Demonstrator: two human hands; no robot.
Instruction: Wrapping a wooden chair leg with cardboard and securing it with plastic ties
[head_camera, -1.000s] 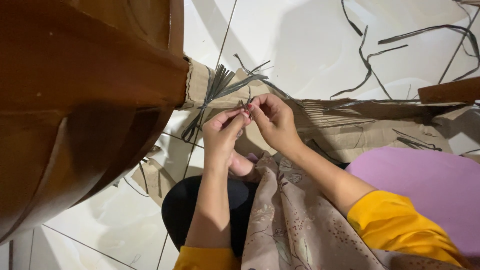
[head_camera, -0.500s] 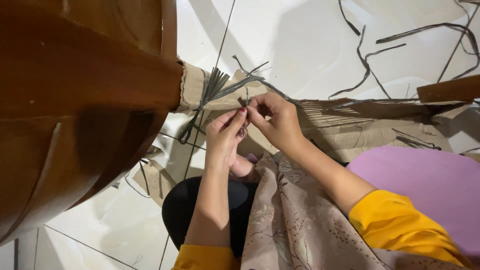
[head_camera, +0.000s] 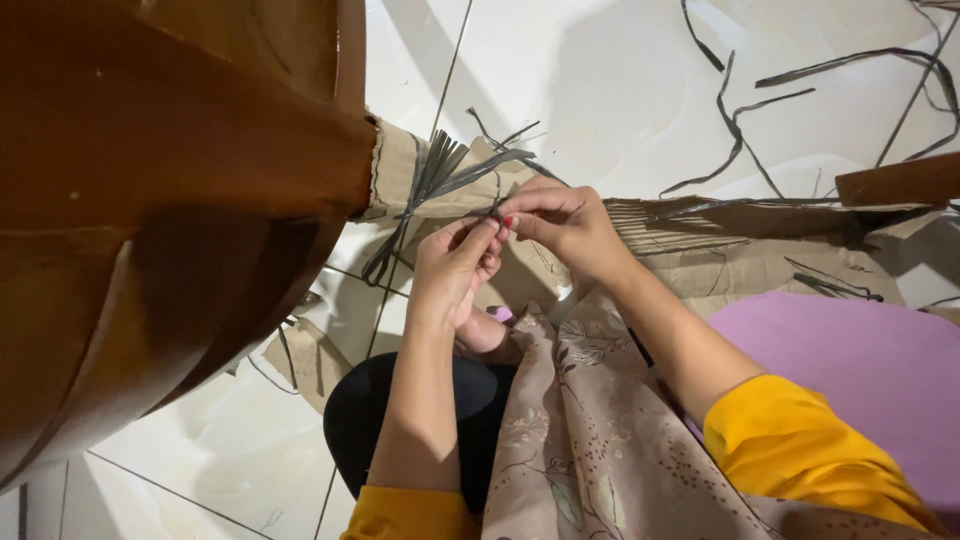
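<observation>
Left hand (head_camera: 455, 262) pinched narrow on thin dark strip ends (head_camera: 497, 208); right hand (head_camera: 560, 222) pinched on same strands, fingertips touching left's. Looks like knotting or twisting strips of the tied bundle (head_camera: 430, 185) wrapped over cardboard (head_camera: 395, 165) at edge of big brown wooden piece (head_camera: 170, 200). Next move likely needs steady tension, small finger rolls, no slack. Bundle just up-left of both hands, strands running straight into the pinch. Loose strips (head_camera: 740, 130) well apart on white tile floor (head_camera: 600, 80), upper right.
</observation>
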